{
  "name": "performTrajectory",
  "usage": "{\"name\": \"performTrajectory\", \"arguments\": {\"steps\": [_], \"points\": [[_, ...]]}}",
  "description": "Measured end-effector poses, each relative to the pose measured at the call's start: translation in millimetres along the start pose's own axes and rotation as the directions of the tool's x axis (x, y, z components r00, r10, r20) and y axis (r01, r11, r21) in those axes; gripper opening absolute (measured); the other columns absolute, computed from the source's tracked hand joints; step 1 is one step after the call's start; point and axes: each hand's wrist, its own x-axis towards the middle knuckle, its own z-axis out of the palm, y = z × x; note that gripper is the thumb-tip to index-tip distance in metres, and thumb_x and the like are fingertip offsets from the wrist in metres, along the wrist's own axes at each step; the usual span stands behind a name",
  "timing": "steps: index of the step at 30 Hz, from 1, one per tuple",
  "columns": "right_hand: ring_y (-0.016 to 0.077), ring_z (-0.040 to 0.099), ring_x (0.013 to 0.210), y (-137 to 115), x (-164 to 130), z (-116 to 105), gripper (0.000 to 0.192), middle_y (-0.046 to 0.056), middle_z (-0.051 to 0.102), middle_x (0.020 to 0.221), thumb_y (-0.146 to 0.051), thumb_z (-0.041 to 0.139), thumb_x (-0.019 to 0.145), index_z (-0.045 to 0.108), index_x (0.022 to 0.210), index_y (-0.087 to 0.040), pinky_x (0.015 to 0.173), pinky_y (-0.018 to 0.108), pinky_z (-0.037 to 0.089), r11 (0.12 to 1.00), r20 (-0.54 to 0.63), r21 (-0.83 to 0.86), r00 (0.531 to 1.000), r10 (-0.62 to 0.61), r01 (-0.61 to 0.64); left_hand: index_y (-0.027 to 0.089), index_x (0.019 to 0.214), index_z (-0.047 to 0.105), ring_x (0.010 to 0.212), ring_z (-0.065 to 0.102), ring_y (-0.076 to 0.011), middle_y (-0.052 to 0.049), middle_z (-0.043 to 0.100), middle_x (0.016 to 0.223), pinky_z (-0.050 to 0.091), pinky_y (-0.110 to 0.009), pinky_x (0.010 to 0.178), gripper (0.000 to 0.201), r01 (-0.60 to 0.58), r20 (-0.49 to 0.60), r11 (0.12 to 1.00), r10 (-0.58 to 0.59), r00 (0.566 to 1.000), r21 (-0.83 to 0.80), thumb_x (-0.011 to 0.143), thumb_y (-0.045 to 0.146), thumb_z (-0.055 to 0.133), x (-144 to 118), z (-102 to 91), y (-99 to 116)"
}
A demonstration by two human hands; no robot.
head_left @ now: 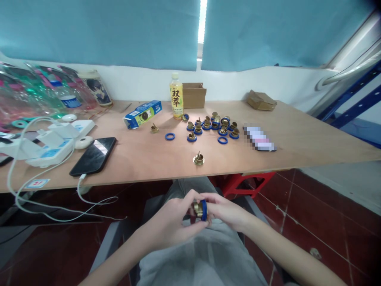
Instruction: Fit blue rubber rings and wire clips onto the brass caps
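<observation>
Above my lap, a brass fitting with a blue ring (200,209) sits between my two hands. My left hand (181,218) grips it with thumb and fingers on its rim. On the ring's other side, the fingers of my right hand (220,208) press against it; their tips are partly hidden. A bare brass fitting (198,159) stands near the table's front edge, another brass fitting (154,128) farther left. Two loose blue rings lie apart: the left ring (170,136) and the right ring (222,140). Behind them cluster several brass fittings with blue rings (206,124).
On the wooden table (143,159) are a yellow-labelled bottle (176,97), a cardboard box (194,96), a blue carton (143,114) and a brown packet (261,100). A black phone (94,156), white power strips (52,151) and cables lie left, a blurred-out phone (259,138) right. A red stool (248,183) stands below.
</observation>
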Motion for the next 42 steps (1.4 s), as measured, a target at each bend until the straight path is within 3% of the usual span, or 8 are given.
{"name": "performTrajectory", "arguments": {"steps": [42], "points": [[0.01, 0.053, 0.058, 3.9, 1.4, -1.4, 0.026, 0.003, 0.07, 0.078, -0.028, 0.066, 0.075, 0.074, 0.095, -0.015, 0.054, 0.022, 0.041, 1.0, -0.023, 0.021, 1.0, 0.013, -0.012, 0.022, 0.11, 0.052, 0.072, 0.065, -0.0159, 0.001, 0.071, 0.086, 0.043, -0.025, 0.062, 0.024, 0.017, 0.02, 1.0, -0.017, 1.0, -0.012, 0.089, 0.023, 0.065, -1.0, 1.3, -0.8]]}}
